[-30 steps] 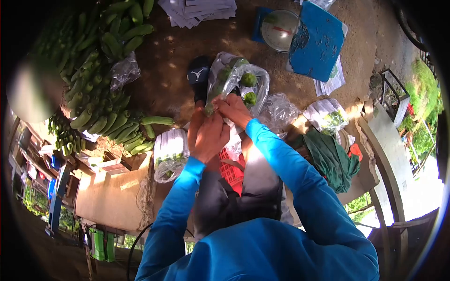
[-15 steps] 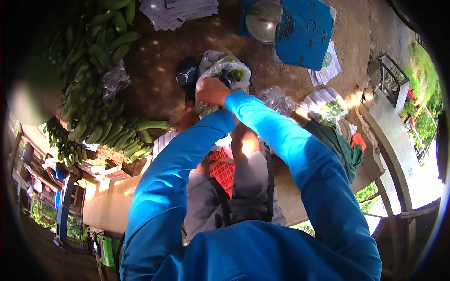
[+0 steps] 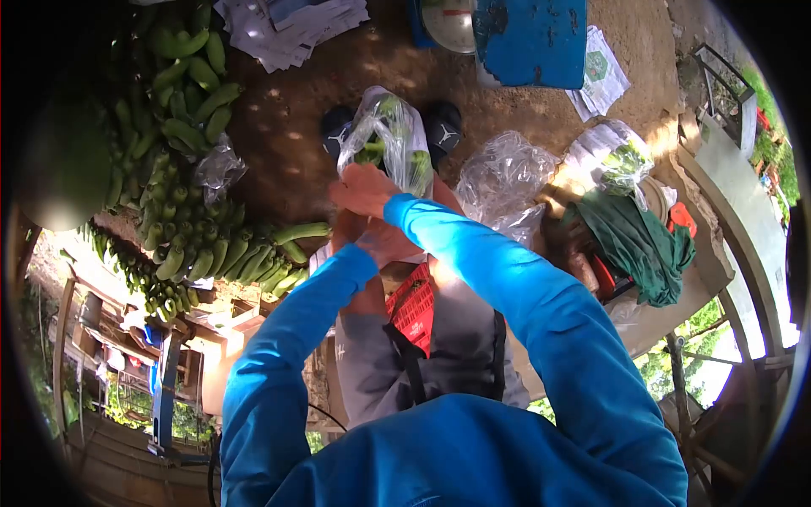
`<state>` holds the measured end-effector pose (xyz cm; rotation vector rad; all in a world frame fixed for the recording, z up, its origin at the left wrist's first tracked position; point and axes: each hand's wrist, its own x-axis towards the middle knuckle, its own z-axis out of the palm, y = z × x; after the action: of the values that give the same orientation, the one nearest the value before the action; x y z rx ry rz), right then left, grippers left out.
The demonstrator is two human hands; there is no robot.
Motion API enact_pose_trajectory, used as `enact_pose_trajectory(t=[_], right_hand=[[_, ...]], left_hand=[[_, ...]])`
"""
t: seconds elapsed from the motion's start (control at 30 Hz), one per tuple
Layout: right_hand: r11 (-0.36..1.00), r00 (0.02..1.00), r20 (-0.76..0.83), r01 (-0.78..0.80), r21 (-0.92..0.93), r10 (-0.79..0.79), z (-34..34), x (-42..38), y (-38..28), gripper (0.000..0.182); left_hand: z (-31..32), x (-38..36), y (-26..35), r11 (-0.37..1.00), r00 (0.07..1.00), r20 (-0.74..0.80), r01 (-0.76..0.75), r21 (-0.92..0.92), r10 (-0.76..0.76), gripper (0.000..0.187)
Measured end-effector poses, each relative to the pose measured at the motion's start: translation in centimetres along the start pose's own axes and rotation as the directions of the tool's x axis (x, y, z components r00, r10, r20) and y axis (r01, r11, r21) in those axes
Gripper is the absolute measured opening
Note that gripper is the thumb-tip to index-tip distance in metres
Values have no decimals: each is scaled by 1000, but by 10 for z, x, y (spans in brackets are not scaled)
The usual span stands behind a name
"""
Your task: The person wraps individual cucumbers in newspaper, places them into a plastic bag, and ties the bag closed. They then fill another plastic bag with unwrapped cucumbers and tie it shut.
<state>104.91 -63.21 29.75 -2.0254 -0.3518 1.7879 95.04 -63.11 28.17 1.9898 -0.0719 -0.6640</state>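
Note:
A clear plastic bag with green produce inside and some white paper in it rests between my feet. My right hand is closed at the near edge of this bag, fingers bunched on the plastic. Just below it, close to my knees, lies my left hand; its fingers are mostly hidden behind my right hand and sleeve, so what they hold does not show.
Bunches of green bananas lie at left, with crumpled plastic. Paper sheets and a blue scale are ahead. At right are loose plastic bags, a wrapped green bundle and a dark green cloth.
The view has shifted, showing both feet. The bag now stands more upright and its plastic is drawn toward me. My left hand has come into view below the right.

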Motion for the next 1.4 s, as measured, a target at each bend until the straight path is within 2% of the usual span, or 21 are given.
enact_pose_trajectory(t=[0.07, 0.1, 0.2, 0.27, 0.4, 0.47, 0.5, 0.57, 0.6, 0.63, 0.67, 0.7, 0.8, 0.87, 0.93, 1.07, 1.13, 1.17, 1.2, 1.27, 1.4], right_hand=[[999, 998, 35, 45, 23, -46, -4, 5, 23, 43], [998, 998, 11, 68, 10, -68, -7, 4, 32, 43], [982, 980, -97, 163, -91, -171, -8, 2, 51, 42], [968, 984, -68, 147, -205, -164, -18, -5, 55, 39], [918, 956, -124, 214, -333, -267, -23, -13, 71, 34], [930, 971, -45, 209, -302, -233, -28, -14, 79, 37], [936, 978, 34, 208, -285, -207, -31, -14, 80, 40], [949, 984, 62, 180, -260, -170, -37, -19, 76, 44], [959, 987, 94, 150, -241, -130, -39, -21, 75, 48], [959, 961, 237, 193, -209, -142, -42, -15, 81, 58], [960, 961, 237, 195, -203, -145, -42, -10, 85, 58], [966, 946, 284, 208, -155, -158, -41, -3, 91, 58], [969, 918, 380, 188, -161, -115, -43, -2, 80, 60], [937, 924, 381, 149, -317, -18, -45, -6, 69, 57], [917, 940, 330, 208, -342, -90, -36, 2, 85, 50], [899, 924, 314, 314, -305, -216, -26, 14, 104, 36], [942, 954, 230, 245, -228, -192, -25, 3, 101, 32], [937, 963, 114, 266, -224, -246, -16, -1, 103, 27], [939, 963, 106, 264, -219, -246, -10, -7, 101, 27], [873, 947, -94, 240, -424, -306, -1, -18, 95, 24], [849, 937, -175, 183, -496, -304, 2, -21, 98, 30]], left_hand=[[-33, -26, 15, 966, 939, 227, 246, 83, -259, 28], [-14, -41, -10, 992, 993, 23, 114, 60, -115, 24], [-48, -38, -3, 997, 995, -68, -71, 27, 73, 23], [-60, -29, -5, 998, 1000, 15, -8, -60, 9, 17], [-45, -22, -33, 983, 998, -55, -32, -179, 22, 15], [-52, -21, -39, 905, 973, 34, 223, -361, -226, 18], [-48, -24, -50, 907, 973, 40, 226, -356, -227, 18], [-31, -32, -77, 394, 739, 228, 563, -727, -634, 21], [-34, -28, -79, 392, 736, 229, 566, -725, -637, 21], [-42, -24, -76, 248, 735, 303, 537, -806, -607, 19], [-51, -20, -73, 96, 740, 366, 499, -861, -564, 17], [-58, -12, -61, -83, 637, 412, 481, -873, -651, 10], [-53, -3, -57, -92, 659, 334, 374, -923, -674, 11], [-49, 0, -70, 4, 720, 315, 404, -915, -618, 15], [-66, 10, -48, 163, 719, 244, 446, -880, -650, 16], [-77, 1, -45, 164, 727, 313, 503, -848, -612, 16], [-86, -7, -37, 55, 672, 475, 607, -793, -568, 20], [-78, -12, -46, 386, 699, 394, 680, -623, -596, 33], [-74, -18, -47, 391, 699, 397, 683, -617, -595, 33], [-71, -32, -42, 836, 910, 156, 415, -359, -385, 38], [-67, -35, -29, 949, 924, 231, 314, -9, -304, 24]])
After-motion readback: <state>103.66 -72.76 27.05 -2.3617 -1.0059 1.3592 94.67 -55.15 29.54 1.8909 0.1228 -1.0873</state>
